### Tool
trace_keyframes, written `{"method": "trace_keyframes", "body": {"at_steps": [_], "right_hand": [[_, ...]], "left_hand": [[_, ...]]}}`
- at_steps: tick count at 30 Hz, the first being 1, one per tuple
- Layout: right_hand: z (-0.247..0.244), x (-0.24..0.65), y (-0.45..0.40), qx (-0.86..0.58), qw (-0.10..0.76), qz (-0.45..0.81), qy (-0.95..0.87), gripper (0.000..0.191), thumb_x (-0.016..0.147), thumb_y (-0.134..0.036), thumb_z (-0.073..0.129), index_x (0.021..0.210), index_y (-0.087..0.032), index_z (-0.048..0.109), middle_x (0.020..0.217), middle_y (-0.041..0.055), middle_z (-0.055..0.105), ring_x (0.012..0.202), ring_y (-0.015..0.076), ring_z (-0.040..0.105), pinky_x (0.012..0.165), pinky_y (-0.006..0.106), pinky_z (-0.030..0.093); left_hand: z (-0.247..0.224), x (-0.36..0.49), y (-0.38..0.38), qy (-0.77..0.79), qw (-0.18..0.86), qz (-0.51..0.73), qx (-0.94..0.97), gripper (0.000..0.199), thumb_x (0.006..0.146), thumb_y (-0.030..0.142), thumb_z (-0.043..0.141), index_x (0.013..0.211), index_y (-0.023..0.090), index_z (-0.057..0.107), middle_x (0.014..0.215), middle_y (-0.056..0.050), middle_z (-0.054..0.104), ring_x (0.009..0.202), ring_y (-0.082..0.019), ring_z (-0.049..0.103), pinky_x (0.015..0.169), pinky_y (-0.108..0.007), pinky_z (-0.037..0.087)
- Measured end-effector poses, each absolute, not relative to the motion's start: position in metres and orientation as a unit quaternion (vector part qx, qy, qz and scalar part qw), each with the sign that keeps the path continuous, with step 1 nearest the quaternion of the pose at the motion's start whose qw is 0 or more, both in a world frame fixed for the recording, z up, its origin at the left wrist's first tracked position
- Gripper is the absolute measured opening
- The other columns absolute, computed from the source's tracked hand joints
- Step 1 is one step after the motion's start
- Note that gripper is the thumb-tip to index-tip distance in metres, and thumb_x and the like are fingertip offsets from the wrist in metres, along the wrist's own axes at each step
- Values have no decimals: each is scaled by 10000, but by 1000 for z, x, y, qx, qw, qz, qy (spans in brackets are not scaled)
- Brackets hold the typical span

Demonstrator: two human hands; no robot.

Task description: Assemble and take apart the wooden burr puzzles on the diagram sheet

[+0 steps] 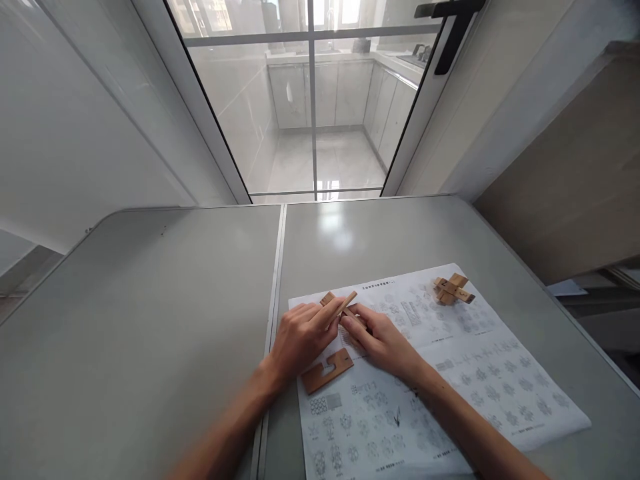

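Note:
My left hand point(307, 331) is closed on a flat wooden puzzle piece point(349, 301), which sticks up at a slant between the thumb and fingers. Close against it, my right hand point(376, 335) pinches another wooden piece, mostly hidden by the fingers. The two pieces cross or touch between my hands; which of these I cannot tell. Below my left hand a notched wooden puzzle piece point(327, 371) lies flat on the printed sheet point(425, 353). An assembled cluster of crossed wooden pieces point(453, 289) rests at the sheet's upper right.
The sheet, covered in small diagrams, lies on a grey table point(200, 300) with a pale seam point(277, 267) running front to back. A glass door point(313, 100) with a black handle point(447, 27) stands past the far edge. At right is a brown wooden panel point(565, 167).

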State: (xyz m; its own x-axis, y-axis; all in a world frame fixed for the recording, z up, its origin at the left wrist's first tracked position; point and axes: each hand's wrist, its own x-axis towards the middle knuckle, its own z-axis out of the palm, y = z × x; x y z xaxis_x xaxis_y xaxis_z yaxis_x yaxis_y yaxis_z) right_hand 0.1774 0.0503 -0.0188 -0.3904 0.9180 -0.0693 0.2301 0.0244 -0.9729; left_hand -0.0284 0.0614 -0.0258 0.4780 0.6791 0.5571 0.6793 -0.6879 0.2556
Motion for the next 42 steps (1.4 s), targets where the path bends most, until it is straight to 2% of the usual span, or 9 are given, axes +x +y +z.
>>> {"method": "trace_keyframes", "body": {"at_steps": [5, 11, 18, 25, 33, 37, 42], "right_hand": [[-19, 178, 50, -449, 323, 539, -636, 396, 1092, -533, 487, 835, -232, 505, 622, -57, 473, 572, 146, 409, 579, 297, 352], [-18, 177, 50, -453, 320, 519, -650, 394, 1087, -530, 491, 825, -236, 484, 645, -55, 461, 583, 146, 410, 568, 292, 345], [-22, 175, 49, -456, 324, 508, -655, 362, 1081, -488, 505, 819, -242, 464, 628, -61, 447, 556, 142, 400, 548, 291, 320], [-22, 168, 47, -470, 331, 466, -673, 276, 1085, -428, 495, 893, -232, 525, 672, -40, 540, 568, 149, 466, 571, 293, 348], [-20, 165, 43, -469, 337, 438, -689, 248, 1109, -409, 447, 976, -235, 564, 686, -20, 572, 556, 169, 491, 585, 303, 386], [-22, 163, 42, -468, 345, 447, -680, 261, 1113, -426, 437, 976, -239, 558, 697, -14, 572, 567, 175, 500, 589, 307, 398], [-23, 167, 41, -473, 343, 464, -666, 264, 1101, -432, 470, 950, -235, 560, 675, -32, 534, 573, 165, 468, 580, 298, 380]], "left_hand": [[-26, -28, 61, -382, 10, -337, -861, 444, 1071, 146, 552, 1506, 239, 552, 737, 48, 727, 658, -124, 699, 685, -262, 518], [-28, -28, 59, -399, 27, -331, -855, 380, 1086, 172, 545, 1459, 218, 602, 661, 57, 708, 599, -115, 666, 666, -269, 488], [-26, -29, 59, -408, 30, -339, -847, 372, 1083, 174, 563, 1449, 215, 619, 664, 67, 725, 588, -105, 668, 696, -277, 474], [-30, -31, 59, -419, 0, -348, -838, 454, 1084, 166, 564, 1533, 233, 547, 735, 54, 773, 636, -110, 701, 817, -285, 528], [-30, -31, 59, -434, -18, -359, -826, 453, 1084, 203, 564, 1532, 271, 566, 804, 32, 813, 606, -107, 696, 956, -344, 576], [-31, -31, 59, -436, -34, -360, -824, 457, 1086, 206, 560, 1536, 287, 566, 748, 49, 784, 590, -103, 671, 988, -356, 568], [-29, -31, 62, -406, -15, -353, -843, 477, 1092, 172, 542, 1555, 282, 540, 657, 83, 702, 559, -91, 599, 919, -303, 554]]}}
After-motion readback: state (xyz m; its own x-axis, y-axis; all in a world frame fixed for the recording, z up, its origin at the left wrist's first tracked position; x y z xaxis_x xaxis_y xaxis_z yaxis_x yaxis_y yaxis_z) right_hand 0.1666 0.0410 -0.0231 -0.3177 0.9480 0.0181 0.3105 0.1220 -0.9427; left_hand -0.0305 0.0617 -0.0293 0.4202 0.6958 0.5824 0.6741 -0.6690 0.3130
